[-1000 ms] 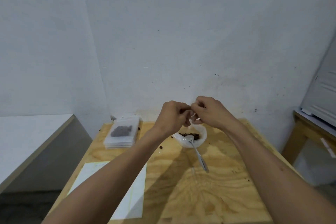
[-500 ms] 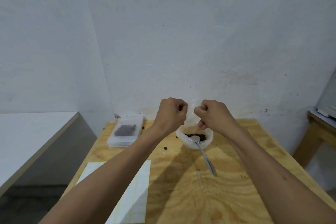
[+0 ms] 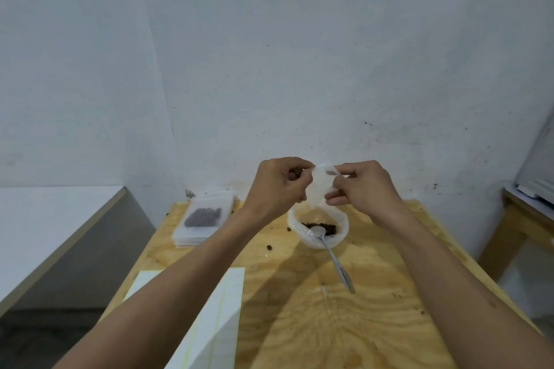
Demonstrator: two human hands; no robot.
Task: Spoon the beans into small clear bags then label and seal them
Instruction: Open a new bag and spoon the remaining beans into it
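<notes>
Both hands are raised above the far edge of the plywood table (image 3: 344, 323), holding a small clear bag (image 3: 320, 186) between them. The left hand (image 3: 277, 189) pinches the bag's left edge with curled fingers and thumb, and the right hand (image 3: 364, 186) pinches its right edge the same way, so the bag hangs stretched between the two. Directly beneath it, near the table's far edge, sits a white bowl (image 3: 317, 226) with dark beans (image 3: 322, 226) inside; a metal spoon (image 3: 331, 255) rests with its scoop in the bowl and its handle lying out on the wood toward the near edge. At the far left corner lies a stack of clear bags (image 3: 204, 222), the top one holding beans. A white label sheet (image 3: 209, 323) lies along the near left edge, partly under the left forearm. A few loose beans (image 3: 269, 247) are scattered on the wood just left of the bowl
</notes>
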